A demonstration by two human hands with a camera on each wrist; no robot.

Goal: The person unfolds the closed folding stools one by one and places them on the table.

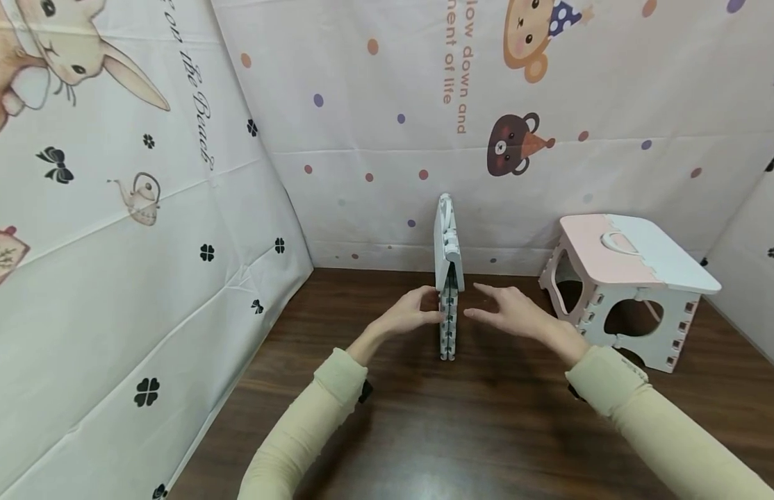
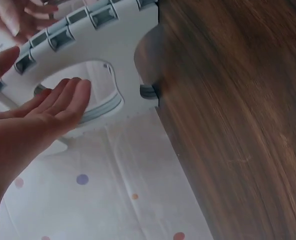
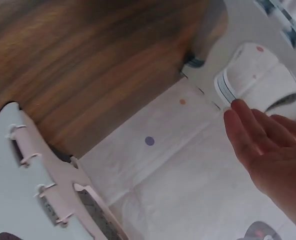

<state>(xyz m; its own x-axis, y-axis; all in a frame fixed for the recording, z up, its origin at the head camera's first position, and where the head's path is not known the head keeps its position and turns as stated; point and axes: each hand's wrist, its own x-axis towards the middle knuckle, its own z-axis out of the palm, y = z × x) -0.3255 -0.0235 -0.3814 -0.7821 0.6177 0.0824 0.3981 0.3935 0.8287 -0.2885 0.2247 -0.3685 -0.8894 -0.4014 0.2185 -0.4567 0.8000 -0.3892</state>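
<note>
A folded white plastic step stool (image 1: pixel 448 319) stands on edge, upright, on the dark wood table between the two hands. Its leg panel (image 2: pixel 123 65) has a large oval cut-out, and hinge joints run along its near edge. My left hand (image 1: pixel 406 314) is at its left side with thumb and fingers spread; in the left wrist view the extended fingertips overlap the cut-out. On the other side, my right hand (image 1: pixel 515 312) is held with fingers spread, a small gap from the panel. In the right wrist view its relaxed fingers (image 3: pixel 248 130) lie near the cut-out's lower edge.
A second stool (image 1: pixel 583 243), pink and white, stands unfolded at the right, with a carry handle on top. Printed cloth (image 1: pixel 362 125) hangs behind the wood table (image 1: pixel 424 430) and at both sides.
</note>
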